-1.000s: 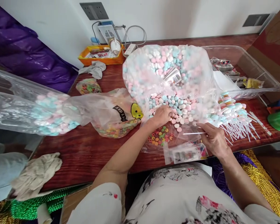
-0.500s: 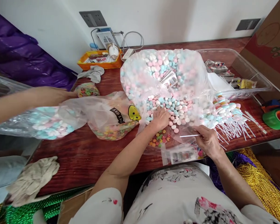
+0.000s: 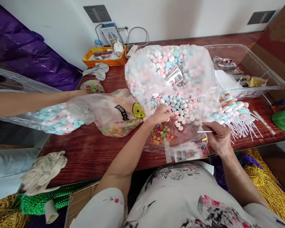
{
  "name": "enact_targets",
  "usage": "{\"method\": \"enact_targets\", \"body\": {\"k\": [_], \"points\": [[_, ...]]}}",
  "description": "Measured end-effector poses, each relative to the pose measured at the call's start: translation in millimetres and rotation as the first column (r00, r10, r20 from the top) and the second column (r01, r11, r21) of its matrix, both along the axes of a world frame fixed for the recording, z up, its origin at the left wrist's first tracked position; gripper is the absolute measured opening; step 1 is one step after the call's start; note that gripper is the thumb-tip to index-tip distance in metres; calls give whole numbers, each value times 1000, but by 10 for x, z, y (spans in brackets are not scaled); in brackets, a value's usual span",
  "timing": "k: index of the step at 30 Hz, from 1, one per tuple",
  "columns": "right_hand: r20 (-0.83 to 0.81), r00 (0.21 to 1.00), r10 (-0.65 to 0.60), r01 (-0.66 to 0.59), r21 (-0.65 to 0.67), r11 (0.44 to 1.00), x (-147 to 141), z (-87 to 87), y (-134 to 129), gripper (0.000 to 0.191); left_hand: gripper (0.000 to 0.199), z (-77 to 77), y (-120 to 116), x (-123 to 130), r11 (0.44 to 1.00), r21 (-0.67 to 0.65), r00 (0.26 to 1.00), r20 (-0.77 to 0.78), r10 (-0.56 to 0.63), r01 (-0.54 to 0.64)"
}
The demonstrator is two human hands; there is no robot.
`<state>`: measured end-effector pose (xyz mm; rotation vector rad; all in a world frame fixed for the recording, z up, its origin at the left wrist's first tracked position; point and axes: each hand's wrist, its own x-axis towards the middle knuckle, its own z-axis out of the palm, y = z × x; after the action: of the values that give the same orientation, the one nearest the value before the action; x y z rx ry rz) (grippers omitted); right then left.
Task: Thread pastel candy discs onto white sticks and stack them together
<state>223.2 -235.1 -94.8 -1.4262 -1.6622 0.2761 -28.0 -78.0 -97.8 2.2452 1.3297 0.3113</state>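
My left hand (image 3: pixel 161 114) is at the left edge of the loose pink, white and blue candies (image 3: pixel 180 107), its fingers drawn together; whatever they pinch is too small to tell. Between the thumb and fingers of my right hand (image 3: pixel 219 135) is a thin white stick (image 3: pixel 204 131), pointing left. Small ring-shaped candies (image 3: pixel 161 134) lie in clear plastic below my left hand. Behind both hands a large clear bag (image 3: pixel 147 69) of candies carries a stack of printed cards (image 3: pixel 175 76). White sticks (image 3: pixel 244 128) lie to the right of my right hand.
Another person's arm (image 3: pixel 38 103) reaches in from the left over bagged candies. A bag with a yellow smiley (image 3: pixel 138 110) lies left of my forearm. Clear bin (image 3: pixel 258 58), green tape roll (image 3: pixel 283 120), orange tray (image 3: pixel 104 63) and crumpled cloth (image 3: pixel 45 171) stand around.
My left hand has lifted slightly from the candies and its fingers have drawn together. My right hand has shifted a little right with the stick. The view has moved slightly.
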Motion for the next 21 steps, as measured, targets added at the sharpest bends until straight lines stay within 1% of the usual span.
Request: {"method": "enact_targets", "body": {"k": [2,4,5,6,7,8,9,10,11,12,13,14,15,17,18,19,21], "points": [[-38,998,-46,45,-15,999,62,-8,-2,15,19,99,62,-183,994,-82,978,188,91,-77],[-68,996,-55,53,-27,998,97,-52,5,14,20,203,95,-329,968,-177,896,378,232,-176],[-78,996,-47,44,-36,998,100,-81,12,14,20,251,88,-377,953,-209,854,431,289,-217],[-85,996,-35,31,-45,998,93,-109,21,15,20,295,60,-409,944,-213,835,447,322,-250],[-88,996,-21,16,-56,998,79,-133,31,15,20,333,6,-427,946,-197,840,437,321,-258],[-91,996,-7,1,-63,998,61,-150,41,16,20,364,-75,-437,958,-167,870,405,281,-232],[-91,996,6,-12,-68,998,43,-160,49,16,20,387,-184,-444,977,-138,916,347,199,-160],[-83,996,15,-21,-70,997,31,-162,55,17,20,403,-318,-456,992,-113,960,267,82,-53],[-60,998,24,-29,-70,997,25,-159,57,18,18,410,-473,-475,993,-97,984,169,-51,68],[-21,999,35,-37,-71,997,28,-153,56,19,17,407,-641,-504,979,-94,983,60,-173,178],[40,998,54,-50,-80,996,36,-144,52,21,16,394,-813,-543,966,-79,967,-47,-251,247],[122,989,82,-70,-103,992,45,-135,48,24,20,371,-982,-588,961,-50,949,-149,-277,273],[217,968,123,-94,-141,986,50,-126,45,28,31,336,-1137,-635,963,-15,933,-241,-266,270],[403,888,221,-123,-254,959,22,-102,56,34,52,240,-1381,-713,973,60,904,-387,-183,223],[480,834,272,-124,-316,941,-19,-84,74,37,59,183,-1462,-737,975,92,889,-434,-143,202],[541,778,318,-117,-372,921,-79,-62,101,39,61,124,-1517,-749,974,121,878,-466,-113,189],[624,672,398,-100,-456,884,-238,4,175,42,53,18,-1564,-748,967,172,867,-492,-81,188]]}}
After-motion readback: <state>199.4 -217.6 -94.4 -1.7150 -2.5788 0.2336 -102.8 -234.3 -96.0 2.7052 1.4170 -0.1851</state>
